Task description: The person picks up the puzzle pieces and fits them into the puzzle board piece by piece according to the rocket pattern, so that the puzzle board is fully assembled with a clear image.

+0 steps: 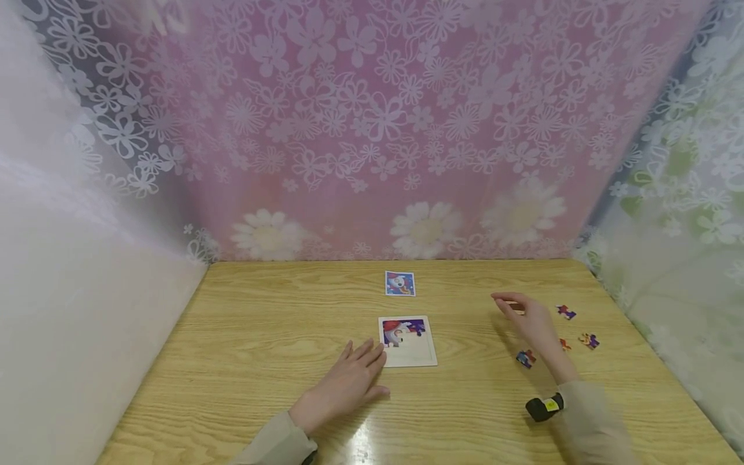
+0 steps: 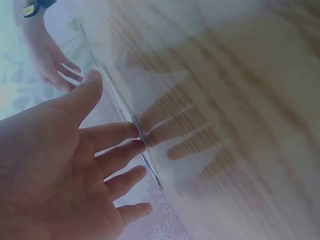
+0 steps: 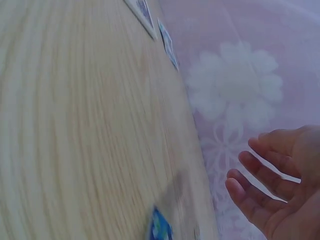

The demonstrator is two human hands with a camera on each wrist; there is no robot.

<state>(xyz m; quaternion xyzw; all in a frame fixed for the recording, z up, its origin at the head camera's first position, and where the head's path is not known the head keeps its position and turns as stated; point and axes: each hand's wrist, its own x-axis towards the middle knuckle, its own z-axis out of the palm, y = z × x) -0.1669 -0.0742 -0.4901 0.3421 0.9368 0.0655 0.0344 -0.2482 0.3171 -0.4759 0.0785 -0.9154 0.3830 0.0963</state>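
- No brand name, label text or other writing readable anywhere; only a small yellow tag on the black wrist band [image 1: 544, 407] at the right sleeve, its print too small to make out.
- Small picture card [image 1: 400, 283] far centre on the wooden table [image 1: 256, 336], showing a white cartoon dog on blue (no lettering legible).
- White puzzle tray [image 1: 408, 341] just nearer than the card, mid-table, with pieces filled in along its far edge only and the rest of the board bare white.
- Left hand [image 1: 347, 385] lying flat on the table near-left of the tray, fingers straight and slightly spread, fingertips [image 2: 134, 131] touching the tray's left edge, gripping nothing.
- Right hand [image 1: 529, 321] raised over the right part of the table, well apart from the tray, fingers loosely extended with gaps between them; a brownish spot beside the fingertips in the head view, impossible to tell whether it is a pinched piece, and the wrist view shows the palm bare.
- Loose puzzle pieces scattered around the right hand: one far-right [image 1: 566, 312], one near [image 1: 526, 358], a small red one [image 1: 565, 345] and another at the right [image 1: 589, 340].
- Nothing lying between the right hand and the tray.
- Floral lace curtain [image 1: 372, 129] closing the far side, similar cloth on left and right.
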